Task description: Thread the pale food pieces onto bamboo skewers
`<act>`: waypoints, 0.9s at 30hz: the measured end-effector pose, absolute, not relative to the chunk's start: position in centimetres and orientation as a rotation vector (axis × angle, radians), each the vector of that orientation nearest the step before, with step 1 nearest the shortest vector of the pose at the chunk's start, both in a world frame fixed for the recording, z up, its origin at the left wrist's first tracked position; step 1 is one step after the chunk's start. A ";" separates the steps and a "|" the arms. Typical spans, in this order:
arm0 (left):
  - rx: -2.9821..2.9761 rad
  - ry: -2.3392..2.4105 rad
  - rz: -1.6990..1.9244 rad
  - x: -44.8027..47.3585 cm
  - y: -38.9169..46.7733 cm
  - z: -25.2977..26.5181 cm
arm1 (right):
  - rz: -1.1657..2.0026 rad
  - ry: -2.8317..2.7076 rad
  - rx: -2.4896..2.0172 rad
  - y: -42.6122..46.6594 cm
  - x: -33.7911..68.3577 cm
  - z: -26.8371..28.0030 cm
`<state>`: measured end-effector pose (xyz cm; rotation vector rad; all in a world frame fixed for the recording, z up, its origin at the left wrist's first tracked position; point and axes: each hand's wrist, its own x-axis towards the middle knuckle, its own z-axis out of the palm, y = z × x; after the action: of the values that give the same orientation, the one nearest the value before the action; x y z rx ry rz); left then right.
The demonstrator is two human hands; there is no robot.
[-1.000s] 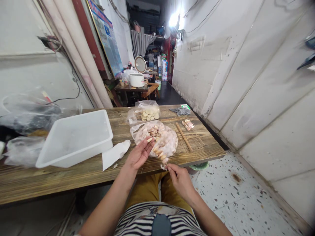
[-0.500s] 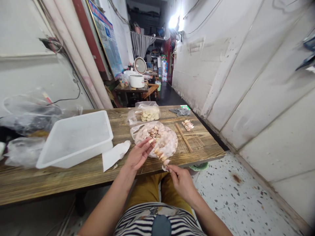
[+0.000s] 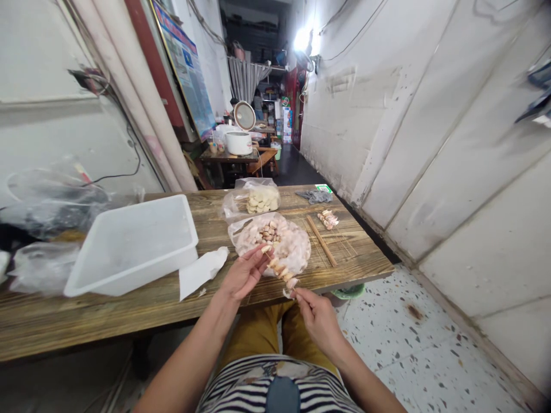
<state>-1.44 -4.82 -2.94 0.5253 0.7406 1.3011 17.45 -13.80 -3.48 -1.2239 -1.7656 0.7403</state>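
Observation:
My right hand (image 3: 313, 310) grips the lower end of a thin skewer threaded with several garlic cloves (image 3: 282, 269). My left hand (image 3: 249, 271) pinches a single pale garlic clove (image 3: 266, 249) at the skewer's upper tip; whether the point has gone into it I cannot tell. Right behind my hands lies an open clear plastic bag (image 3: 297, 244) full of garlic cloves, the ones in its middle browner. To its right rest a bundle of bare skewers (image 3: 321, 241) and a few loose thin ones. Finished-looking skewers of garlic (image 3: 328, 219) lie beyond them.
A white plastic tub (image 3: 133, 244) stands on the left of the wooden table, with white paper (image 3: 202, 272) beside it. Behind the garlic is a bag of skewered pale slices (image 3: 262, 199). A grey crumpled cloth or glove (image 3: 316, 197) lies at the far edge.
My left hand's fingers have shifted slightly around the clove at the skewer tip. My right hand stays almost still, and the things on the table have not moved.

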 end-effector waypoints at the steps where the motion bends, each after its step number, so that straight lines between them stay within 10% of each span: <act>1: 0.527 0.743 1.303 -1.5 -4.9 -2.8 | 0.736 -1.761 -1.220 -13.8 17.3 -3.5; 27: 0.617 0.765 1.200 0.3 -7.4 -1.5 | 0.750 -1.800 -1.228 -14.4 16.7 -4.1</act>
<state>0.35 -7.37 -1.47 0.6167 0.7651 1.2000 16.68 -14.43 -4.09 -1.2279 -1.7995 0.7502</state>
